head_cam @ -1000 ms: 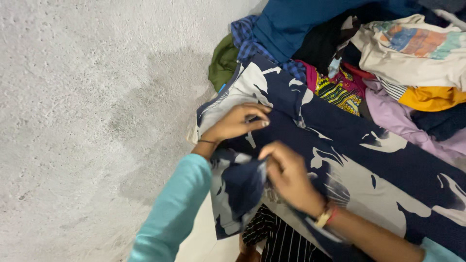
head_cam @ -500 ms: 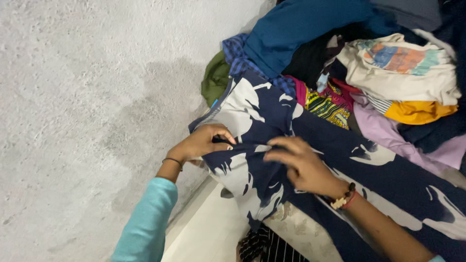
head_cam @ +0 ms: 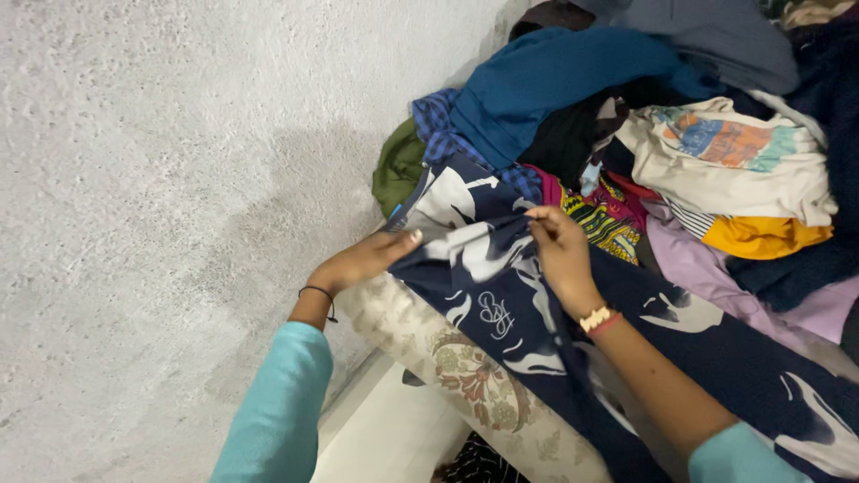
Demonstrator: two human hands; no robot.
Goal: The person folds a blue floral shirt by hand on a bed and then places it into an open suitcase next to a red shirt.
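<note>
Nearest the camera, a cream cushion with a floral print (head_cam: 465, 371) lies under the navy cloth with white print (head_cam: 501, 295), which is soft, creased and draped across it. The left hand (head_cam: 362, 261) grips the cloth's left edge, fingers closed on the fold. The right hand (head_cam: 559, 250) pinches the upper fold of the cloth, fingers closed on the fabric. Left of the cloth stands a rough, grainy grey wall (head_cam: 179, 179). Beyond the cloth lies a heap of loose garments, crowding its far edge: an olive piece (head_cam: 398, 165), a blue checked shirt (head_cam: 438, 121), a teal garment (head_cam: 555, 76), a pink and yellow patterned fabric (head_cam: 608, 215), a cream printed shirt (head_cam: 725, 161) and a lilac garment (head_cam: 707, 273).
</note>
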